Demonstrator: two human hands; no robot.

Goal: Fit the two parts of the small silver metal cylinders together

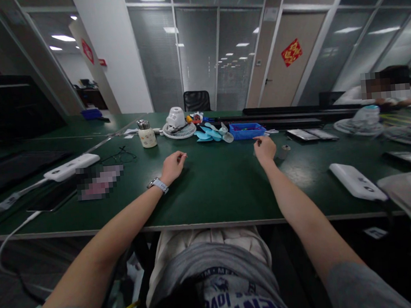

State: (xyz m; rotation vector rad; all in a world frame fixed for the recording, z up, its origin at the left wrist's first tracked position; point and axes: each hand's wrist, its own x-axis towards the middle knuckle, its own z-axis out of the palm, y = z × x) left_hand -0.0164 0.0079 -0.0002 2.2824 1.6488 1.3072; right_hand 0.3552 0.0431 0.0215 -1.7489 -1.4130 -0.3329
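Observation:
My left hand [173,166] hovers over the green table [215,186], fingers curled, thumb and forefinger pinched at something too small to name. My right hand [265,148] is stretched further forward, also pinched, just in front of a blue tray [247,131]. Behind the hands lie a white fan housing with its grille [178,123] and light-blue fan blades [211,133]. A small grey roll [284,151] stands right of my right hand.
A cream bottle with metal lid [147,134] stands at the back left. White power strips [72,167] [357,181] lie at either side. A phone [54,198] and a black cable [122,156] lie left. Other people [392,87] sit far right with another fan [363,121].

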